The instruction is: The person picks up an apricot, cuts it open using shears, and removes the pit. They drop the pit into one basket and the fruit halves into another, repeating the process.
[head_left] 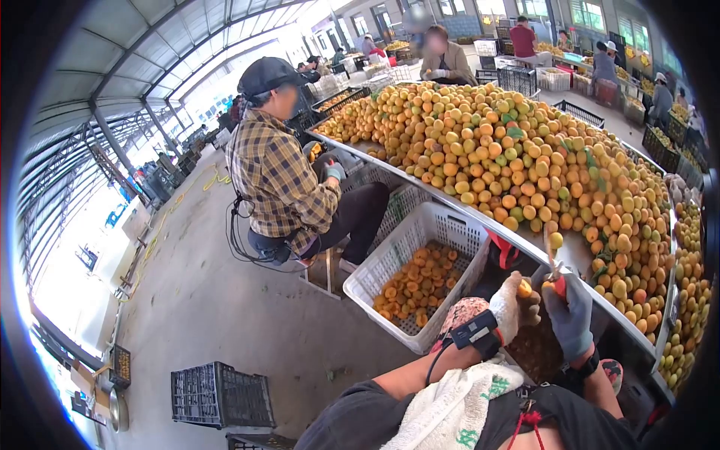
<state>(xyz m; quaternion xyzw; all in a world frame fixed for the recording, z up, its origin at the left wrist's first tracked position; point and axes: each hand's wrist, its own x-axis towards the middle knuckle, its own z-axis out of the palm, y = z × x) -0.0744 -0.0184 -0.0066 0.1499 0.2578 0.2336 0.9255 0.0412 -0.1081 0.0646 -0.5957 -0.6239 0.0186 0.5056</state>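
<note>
My left hand [512, 306], in a pale knit glove with a black band at the wrist, is closed on a small orange fruit [525, 289]. My right hand [571, 319], in a grey glove, grips red-handled shears [555, 276] whose blades point up right beside that fruit. Both hands are held close together at the near edge of a long sorting table [574, 255]. A big pile of orange-yellow fruit [525, 157] with a few green leaves covers the table. One fruit [556, 240] lies at the table's edge just above the blades.
A white crate [390, 259] partly filled with fruit stands on the floor to the left of my hands. Past it a person in a plaid shirt [281, 180] sits at the table. A black crate [221, 394] stands on the concrete floor. More people work at the far end.
</note>
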